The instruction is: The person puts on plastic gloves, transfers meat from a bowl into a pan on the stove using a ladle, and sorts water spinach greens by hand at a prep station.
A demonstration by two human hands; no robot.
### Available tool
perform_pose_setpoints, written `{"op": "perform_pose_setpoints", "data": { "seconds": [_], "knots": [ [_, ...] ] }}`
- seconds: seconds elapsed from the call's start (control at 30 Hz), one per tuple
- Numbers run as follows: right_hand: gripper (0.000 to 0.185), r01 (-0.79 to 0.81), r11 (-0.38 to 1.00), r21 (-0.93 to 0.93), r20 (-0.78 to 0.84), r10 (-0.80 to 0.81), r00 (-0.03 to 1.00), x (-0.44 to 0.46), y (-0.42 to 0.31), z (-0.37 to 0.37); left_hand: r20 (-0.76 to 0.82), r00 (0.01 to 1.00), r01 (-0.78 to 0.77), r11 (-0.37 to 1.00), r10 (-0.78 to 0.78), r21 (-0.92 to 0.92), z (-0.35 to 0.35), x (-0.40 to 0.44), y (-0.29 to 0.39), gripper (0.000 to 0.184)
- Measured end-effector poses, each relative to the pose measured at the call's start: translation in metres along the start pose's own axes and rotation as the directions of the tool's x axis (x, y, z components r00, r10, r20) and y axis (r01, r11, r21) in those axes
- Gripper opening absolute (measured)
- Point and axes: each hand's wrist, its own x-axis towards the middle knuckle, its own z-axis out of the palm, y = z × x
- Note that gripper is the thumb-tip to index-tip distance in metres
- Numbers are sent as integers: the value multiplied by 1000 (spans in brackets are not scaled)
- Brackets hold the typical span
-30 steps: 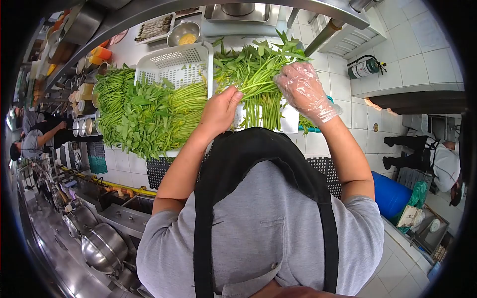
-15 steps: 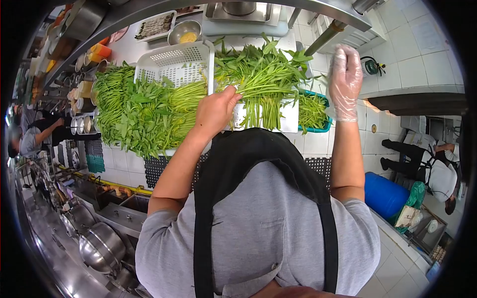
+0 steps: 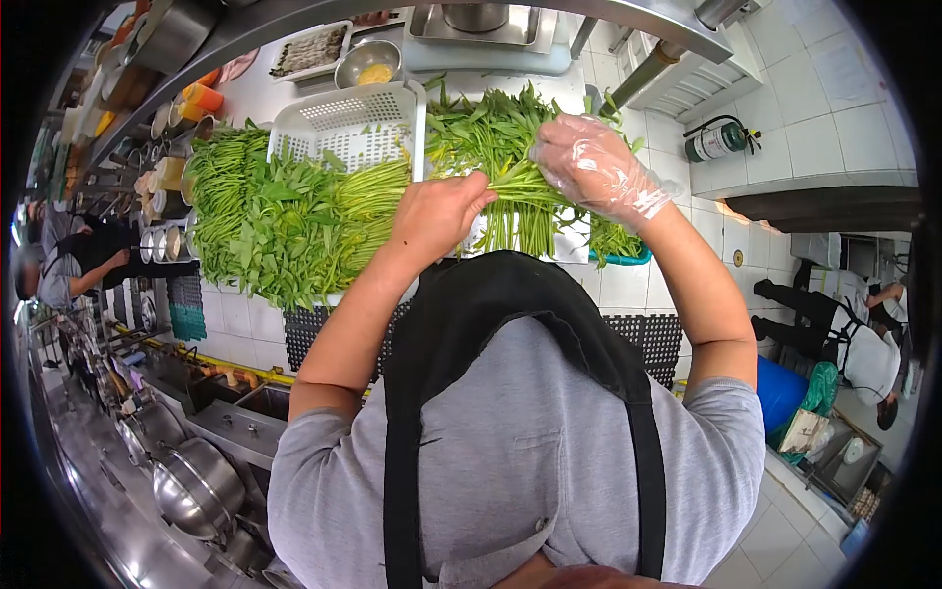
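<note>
My bare left hand (image 3: 439, 214) is closed on the stem ends of a bunch of water spinach (image 3: 520, 185), held sideways above the worktop. At the bunch's other end is my right hand (image 3: 594, 167), in a clear plastic glove, with its fingers curled round the stalks and leaves. More water spinach stems (image 3: 510, 228) lie beneath on a white board (image 3: 573, 247). To the left, a thick pile of water spinach (image 3: 285, 211) spreads in front of and partly inside a white perforated basket (image 3: 418, 128).
A teal basket (image 3: 640, 259) with cut green stems sits at the board's right. Behind are a metal bowl (image 3: 368, 65) of something yellow and a white tray (image 3: 310, 51). A metal rail (image 3: 628, 29) crosses above. Other people stand far left and far right.
My right hand has come down and left from its raised place at the right, and now closes on the bunch. My left hand keeps its hold, nearly in place.
</note>
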Motion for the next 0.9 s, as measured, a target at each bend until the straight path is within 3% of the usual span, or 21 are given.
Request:
{"op": "perform_pose_setpoints", "data": {
  "seconds": [0.07,0.1,0.13,0.17,0.23,0.27,0.3,0.37,0.4,0.43,0.5,0.53,0.6,0.7,0.77,0.9],
  "knots": [
    [19,-195,981,22,-160,196,968,-1,7,13,-3,996,88,996,-88,-27,3,-1,1,33],
    [19,-194,981,19,-158,194,968,-3,13,17,-6,996,88,996,-88,-29,5,-4,-1,33],
    [13,-325,885,334,-308,428,849,-5,23,19,-25,990,137,987,-140,-83,9,-7,-5,32],
    [13,-351,690,633,-353,661,662,-8,30,20,-40,980,188,972,-195,-138,11,-11,-8,31],
    [21,-329,526,785,-294,782,549,-16,35,-6,-71,970,213,956,-231,-203,14,-18,-12,30],
    [20,-267,434,860,-293,850,438,-17,32,-13,-98,961,225,938,-258,-264,14,-20,-15,29],
    [19,-85,480,873,-407,815,413,-19,31,-16,-97,961,227,938,-260,-264,15,-22,-19,29],
    [19,-285,631,722,-507,762,403,-25,17,-36,-109,957,225,926,-268,-303,18,-24,-24,27],
    [18,-276,556,784,-424,804,417,-17,-2,-48,-105,958,223,926,-266,-305,18,-24,-25,27],
    [18,-350,736,580,-482,657,580,-21,-4,-52,-114,958,215,925,-262,-313,18,-23,-26,27],
    [24,-235,941,243,-468,326,821,-15,-11,-53,-121,960,201,926,-251,-320,18,-21,-26,27],
    [24,-239,941,238,-472,327,819,-16,-13,-49,-123,961,200,931,-247,-304,17,-20,-26,27],
    [27,-266,962,52,-189,271,944,-21,-19,-35,-122,963,198,937,-241,-290,14,-17,-24,27],
    [25,-373,926,62,-45,376,926,-19,-23,-35,-101,952,242,915,-288,-323,12,-14,-23,30],
    [21,-313,948,62,-97,318,943,-23,-21,-28,-117,949,238,910,-292,-341,13,-13,-25,35],
    [20,-261,964,55,49,258,965,-19,-24,-14,-126,947,228,893,-296,-388,17,-11,-24,37]
  ]
}}
